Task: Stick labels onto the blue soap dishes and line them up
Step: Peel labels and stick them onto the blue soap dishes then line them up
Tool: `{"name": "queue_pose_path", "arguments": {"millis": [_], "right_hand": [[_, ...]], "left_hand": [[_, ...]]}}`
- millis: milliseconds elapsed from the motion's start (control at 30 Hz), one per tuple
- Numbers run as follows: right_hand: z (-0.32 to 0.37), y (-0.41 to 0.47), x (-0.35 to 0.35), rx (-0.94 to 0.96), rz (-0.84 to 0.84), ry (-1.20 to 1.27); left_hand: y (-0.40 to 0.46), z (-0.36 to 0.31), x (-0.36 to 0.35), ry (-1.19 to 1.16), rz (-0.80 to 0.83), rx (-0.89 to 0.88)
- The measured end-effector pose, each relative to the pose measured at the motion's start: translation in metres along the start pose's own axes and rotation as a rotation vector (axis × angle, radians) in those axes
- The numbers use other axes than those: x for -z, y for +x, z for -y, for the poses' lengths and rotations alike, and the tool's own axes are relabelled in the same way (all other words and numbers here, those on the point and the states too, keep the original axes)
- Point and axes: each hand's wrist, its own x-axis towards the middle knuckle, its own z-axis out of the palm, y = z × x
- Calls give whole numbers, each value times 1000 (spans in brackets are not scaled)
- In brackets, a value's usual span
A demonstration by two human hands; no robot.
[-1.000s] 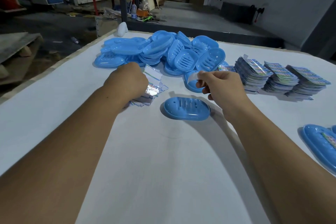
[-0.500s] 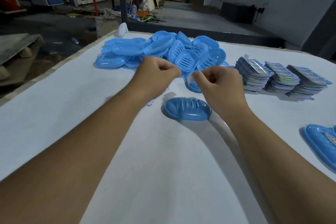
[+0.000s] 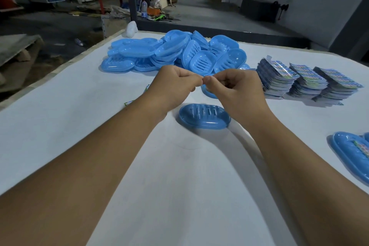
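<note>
A single blue soap dish (image 3: 204,116) lies on the white table (image 3: 60,130), just below my two hands. My left hand (image 3: 175,86) and my right hand (image 3: 234,91) are raised above it, and their fingertips meet in a pinch on a small label that is almost wholly hidden between them. Behind the hands is a heap of blue soap dishes (image 3: 175,54). One more dish (image 3: 209,92) peeks out behind my right hand. At the right edge lies a soap dish with a label stuck on it (image 3: 351,152).
Three stacks of colourful label sheets (image 3: 307,83) stand at the right, behind my right forearm. A few loose label sheets (image 3: 128,103) show beside my left forearm. A white object (image 3: 130,29) sits at the table's far corner. Beyond the table is a dim workshop floor.
My left hand left the loose label sheets and came right to meet my right hand. The label strip seen in my right hand before is now hidden between both hands' fingertips.
</note>
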Motion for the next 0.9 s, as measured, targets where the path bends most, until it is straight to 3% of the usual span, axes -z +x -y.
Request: {"name": "queue_pose_path", "arguments": {"millis": [167, 367, 633, 900], "right_hand": [[2, -2, -1, -2, 45, 12], [-5, 4, 4, -124, -37, -130], [-1, 5, 7, -299, 46, 44], [2, 7, 26, -468, 244, -75]], "left_hand": [[1, 1, 3, 5, -26, 17], [4, 1, 4, -15, -99, 65], [6, 2, 4, -114, -98, 140], [-2, 5, 9, 338, -21, 86]]}}
